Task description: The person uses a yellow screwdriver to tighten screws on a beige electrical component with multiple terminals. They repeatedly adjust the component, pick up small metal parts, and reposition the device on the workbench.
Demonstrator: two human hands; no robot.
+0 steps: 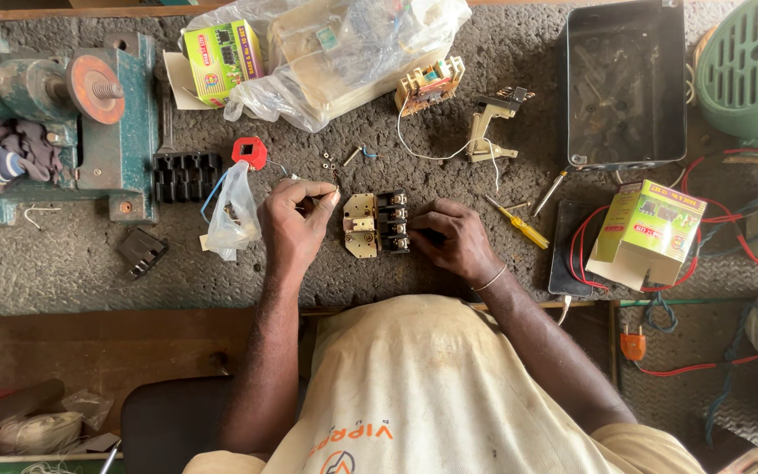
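black terminal block point(393, 223), ribbed and screw-topped, lies on the rough grey bench mat point(309, 281) against a cream metal bracket plate point(361, 226). the right hand point(456, 241) is curled against the block's edge, its fingertips hidden, so i can't tell what it pinches. the left hand point(296, 218) is closed in a pinch on something too small to make out, beside a crumpled clear plastic bag point(232, 211). further out lie a yellow-handled screwdriver point(519, 225), loose screws point(331, 161), a green-and-yellow cardboard box point(649, 230) and a dented black metal tray point(626, 83), its top cut off.
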